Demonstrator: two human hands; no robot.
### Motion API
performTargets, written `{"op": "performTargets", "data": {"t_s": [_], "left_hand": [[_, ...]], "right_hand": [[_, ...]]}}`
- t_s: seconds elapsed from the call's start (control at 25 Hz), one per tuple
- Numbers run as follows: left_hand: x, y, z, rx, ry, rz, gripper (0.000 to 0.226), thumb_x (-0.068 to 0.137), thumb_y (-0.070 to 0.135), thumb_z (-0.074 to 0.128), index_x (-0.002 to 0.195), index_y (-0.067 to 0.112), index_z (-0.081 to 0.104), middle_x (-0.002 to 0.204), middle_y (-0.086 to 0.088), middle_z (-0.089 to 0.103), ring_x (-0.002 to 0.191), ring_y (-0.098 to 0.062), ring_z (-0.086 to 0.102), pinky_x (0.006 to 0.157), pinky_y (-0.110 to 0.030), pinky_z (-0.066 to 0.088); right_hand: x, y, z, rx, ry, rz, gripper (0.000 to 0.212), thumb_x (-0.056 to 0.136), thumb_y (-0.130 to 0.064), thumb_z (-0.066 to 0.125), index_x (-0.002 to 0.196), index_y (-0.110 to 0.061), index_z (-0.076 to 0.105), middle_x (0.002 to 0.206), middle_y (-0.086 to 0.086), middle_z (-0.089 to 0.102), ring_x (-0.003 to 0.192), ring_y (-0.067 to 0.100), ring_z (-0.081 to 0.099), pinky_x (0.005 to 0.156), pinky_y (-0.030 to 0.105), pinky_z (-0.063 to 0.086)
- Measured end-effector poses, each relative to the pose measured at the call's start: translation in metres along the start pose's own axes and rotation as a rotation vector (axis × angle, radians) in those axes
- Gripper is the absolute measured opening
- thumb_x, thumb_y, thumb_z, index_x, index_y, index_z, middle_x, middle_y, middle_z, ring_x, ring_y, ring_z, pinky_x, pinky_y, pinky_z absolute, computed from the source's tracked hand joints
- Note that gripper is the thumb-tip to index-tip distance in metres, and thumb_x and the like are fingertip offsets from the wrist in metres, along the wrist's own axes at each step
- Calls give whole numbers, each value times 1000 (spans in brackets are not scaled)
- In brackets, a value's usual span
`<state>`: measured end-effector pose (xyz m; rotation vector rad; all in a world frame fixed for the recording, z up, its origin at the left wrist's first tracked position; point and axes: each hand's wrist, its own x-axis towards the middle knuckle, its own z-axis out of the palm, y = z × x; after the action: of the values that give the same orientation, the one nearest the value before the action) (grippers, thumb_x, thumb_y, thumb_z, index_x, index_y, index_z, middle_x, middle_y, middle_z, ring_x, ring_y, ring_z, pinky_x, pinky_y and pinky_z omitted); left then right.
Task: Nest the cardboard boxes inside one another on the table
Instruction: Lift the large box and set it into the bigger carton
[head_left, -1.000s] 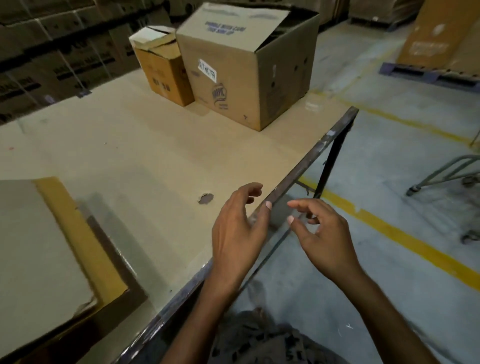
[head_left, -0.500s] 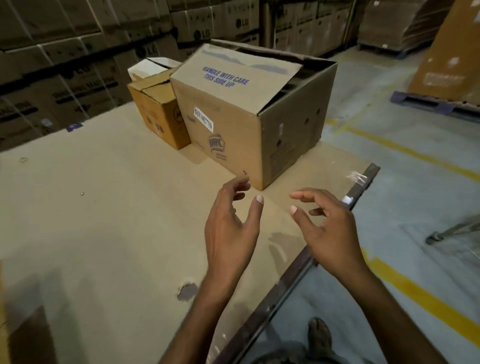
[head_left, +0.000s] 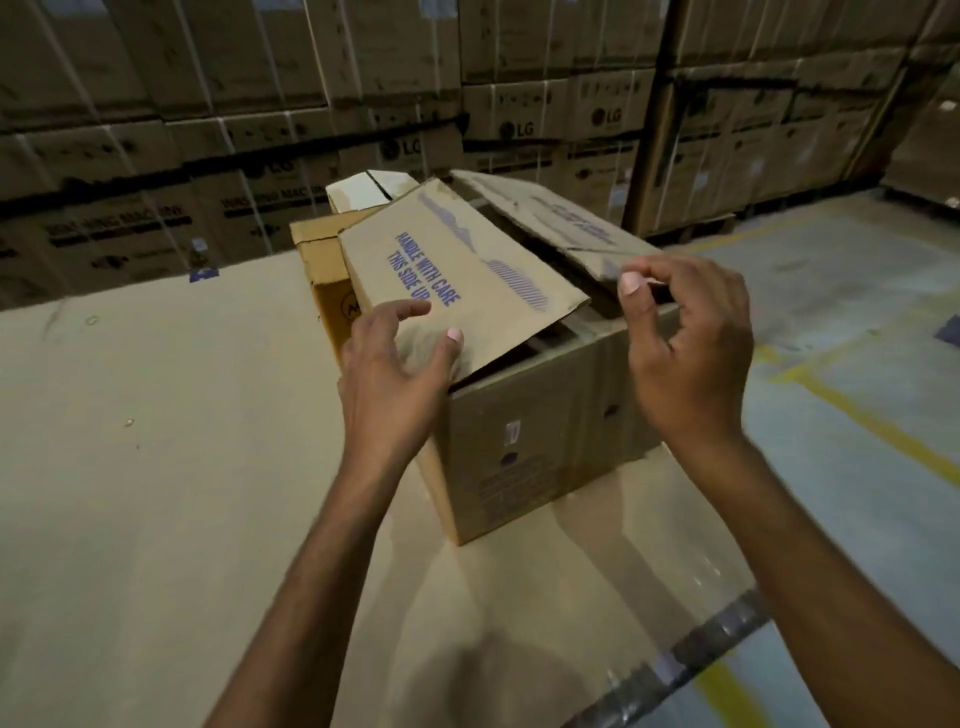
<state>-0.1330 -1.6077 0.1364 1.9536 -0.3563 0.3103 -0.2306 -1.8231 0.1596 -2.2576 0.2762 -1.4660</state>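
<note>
A large brown cardboard box (head_left: 535, 441) stands on the table (head_left: 156, 467), its top flaps loose. The near flap, printed "HANDLE WITH CARE THIS SIDE UP", slopes up to the left. My left hand (head_left: 395, 379) is spread over that flap's lower corner, thumb on the flap, fingers apart. My right hand (head_left: 685, 353) hovers at the far flap's near edge, thumb and forefinger close to it; a grip is not clear. Behind the big box sits a smaller orange-brown box (head_left: 324, 280) with white flaps standing open, mostly hidden.
The table is covered in cardboard sheeting, with a metal edge (head_left: 696, 654) at the lower right. Beyond it lies grey floor with yellow lines (head_left: 872, 431). Stacked cartons (head_left: 519, 104) wall off the back.
My view has closed in on the big box. Both hands have risen from above the table near its edge to the box's top flaps.
</note>
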Motion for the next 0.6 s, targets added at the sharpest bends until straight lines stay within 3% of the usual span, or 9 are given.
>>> {"op": "performTargets", "data": {"t_s": [0.12, 0.24, 0.32, 0.4, 0.48, 0.6], "left_hand": [[25, -2, 19, 15, -24, -145, 43, 86, 55, 73, 125, 43, 58, 152, 11, 38, 142, -16, 38, 110, -55, 47], [29, 1, 29, 17, -55, -234, 44, 89, 47, 76, 129, 38, 60, 163, 8, 24, 152, -18, 26, 122, -45, 31], [26, 4, 31, -5, -63, -250, 45, 89, 42, 78, 131, 34, 60, 164, 8, 23, 150, -13, 25, 114, -32, 29], [28, 5, 29, -30, -73, -305, 47, 88, 42, 79, 130, 34, 60, 159, 6, 30, 144, -13, 34, 105, -28, 36], [35, 7, 25, -115, -117, -396, 52, 84, 46, 82, 129, 39, 57, 143, 7, 45, 125, -15, 53, 90, -28, 52], [43, 11, 22, -205, -159, -465, 65, 81, 47, 84, 136, 41, 50, 114, 17, 50, 98, -4, 56, 65, -21, 48]], "right_hand": [[43, 46, 30, -87, -280, 73, 32, 107, -39, 44, 111, -24, 73, 122, -2, 70, 114, 25, 58, 90, 38, 38], [45, 68, 48, -189, -577, 136, 31, 104, -37, 49, 126, -35, 71, 140, -9, 62, 129, 21, 47, 103, 38, 28], [46, 72, 47, -171, -628, 144, 32, 102, -40, 52, 130, -38, 69, 147, -11, 56, 133, 19, 40, 105, 37, 23], [59, 70, 45, -154, -652, 183, 30, 97, -46, 60, 124, -38, 70, 145, -8, 56, 134, 22, 40, 105, 41, 25], [78, 75, 50, -230, -676, 240, 49, 88, -62, 67, 128, -33, 65, 146, 0, 53, 136, 28, 41, 107, 47, 28], [107, 89, 63, -365, -756, 385, 101, 72, -88, 63, 149, -25, 44, 151, 12, 50, 139, 37, 44, 109, 53, 32]]}}
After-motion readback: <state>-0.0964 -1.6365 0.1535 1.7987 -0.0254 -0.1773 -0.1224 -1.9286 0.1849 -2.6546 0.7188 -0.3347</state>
